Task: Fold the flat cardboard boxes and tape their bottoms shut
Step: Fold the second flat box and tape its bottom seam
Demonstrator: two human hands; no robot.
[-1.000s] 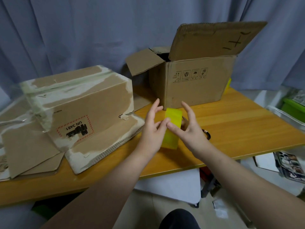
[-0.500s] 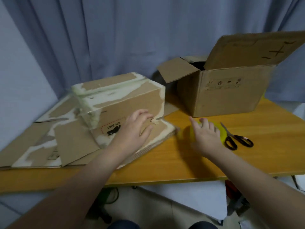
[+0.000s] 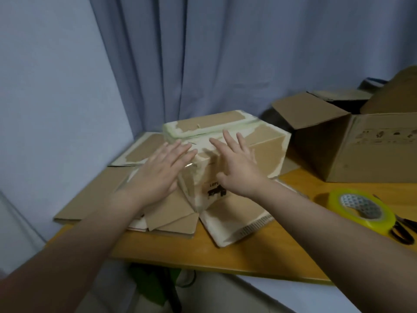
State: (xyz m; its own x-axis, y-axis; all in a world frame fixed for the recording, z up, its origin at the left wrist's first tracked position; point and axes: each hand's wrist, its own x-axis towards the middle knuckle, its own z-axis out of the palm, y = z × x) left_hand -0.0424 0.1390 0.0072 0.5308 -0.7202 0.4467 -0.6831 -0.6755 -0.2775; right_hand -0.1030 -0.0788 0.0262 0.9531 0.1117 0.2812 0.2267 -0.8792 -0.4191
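Furthest left, under and beyond the left hand [image 3: 162,170], flat cardboard sheets [image 3: 90,195] lie stacked on the bench [image 3: 248,251]. That hand is spread flat with straight fingers and holds nothing, its fingertips reaching over the near left edge of the folded cardboard box [image 3: 268,154]. The box stands directly ahead of both hands, its closed, tape-streaked face up and its loose flaps splayed on the bench below the wrists. The right hand [image 3: 237,168] is likewise flat and empty, fingers laid toward the top near the seam; blur hides whether either palm truly presses. The box looks light and hollow, with stiff corrugated walls but floppy flaps, and its torn, peeled skin should give good friction. It is probably best taken with flat palms on opposite walls, not by a flap. To the right of the right forearm lie a yellow tape roll [image 3: 361,208] and black-handled scissors [image 3: 404,231]; beyond them stands an open carton [image 3: 361,150].
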